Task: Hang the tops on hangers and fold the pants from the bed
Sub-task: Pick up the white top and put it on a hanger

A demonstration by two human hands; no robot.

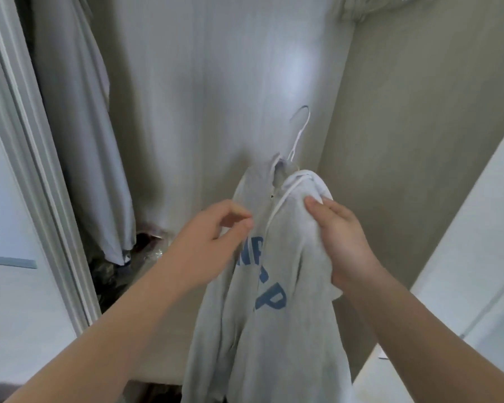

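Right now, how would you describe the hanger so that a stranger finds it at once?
Start at the pale back of the closet, then find the grey hoodie with blue letters held before it. The hanger is the thin white wire hook rising from its collar, the only bare wire among hanging grey cloth.

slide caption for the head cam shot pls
Hanging up: left hand pinches and right hand grips a grey hoodie with blue lettering, draped on a white wire hanger before pale hanging clothes.
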